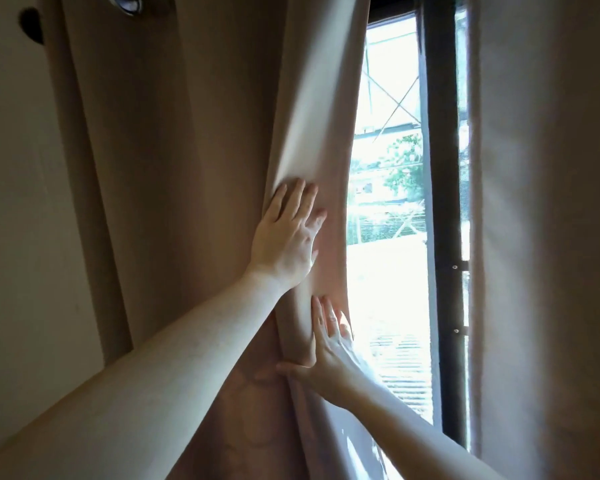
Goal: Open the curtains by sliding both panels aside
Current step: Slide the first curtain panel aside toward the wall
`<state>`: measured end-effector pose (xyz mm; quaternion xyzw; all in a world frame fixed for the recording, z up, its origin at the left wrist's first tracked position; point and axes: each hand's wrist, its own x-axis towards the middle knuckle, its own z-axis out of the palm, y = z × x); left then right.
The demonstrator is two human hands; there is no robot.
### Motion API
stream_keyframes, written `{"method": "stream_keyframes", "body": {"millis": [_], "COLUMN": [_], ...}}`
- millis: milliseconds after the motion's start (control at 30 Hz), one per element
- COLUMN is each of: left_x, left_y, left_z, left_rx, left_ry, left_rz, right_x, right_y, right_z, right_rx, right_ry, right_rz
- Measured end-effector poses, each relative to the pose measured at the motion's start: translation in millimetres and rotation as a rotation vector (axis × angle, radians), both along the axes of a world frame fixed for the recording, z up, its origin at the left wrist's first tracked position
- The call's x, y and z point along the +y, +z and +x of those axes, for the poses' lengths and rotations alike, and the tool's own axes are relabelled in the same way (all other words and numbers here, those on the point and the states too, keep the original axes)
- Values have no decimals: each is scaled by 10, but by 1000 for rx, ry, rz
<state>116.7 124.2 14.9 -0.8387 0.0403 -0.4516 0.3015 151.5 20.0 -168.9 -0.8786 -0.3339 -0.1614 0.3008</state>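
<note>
Pressing flat with fingers spread, the left hand [288,237] lies against the bunched beige fabric left curtain panel [194,174], left of the dark window frame [442,188]. Below it, the right hand [321,355] lies open on the same fold. The matching right curtain panel [548,220] hangs right of the frame.
</note>
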Motion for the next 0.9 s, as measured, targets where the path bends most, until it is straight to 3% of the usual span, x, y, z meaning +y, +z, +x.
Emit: {"method": "stream_keyframes", "body": {"millis": [900], "left_x": [2516], "left_y": [-69], "left_z": [-554], "left_rx": [-6], "left_ry": [171], "left_rz": [-62], "right_x": [2509], "right_y": [31], "right_z": [-369], "right_rx": [-21], "right_ry": [163], "right_rz": [-78]}}
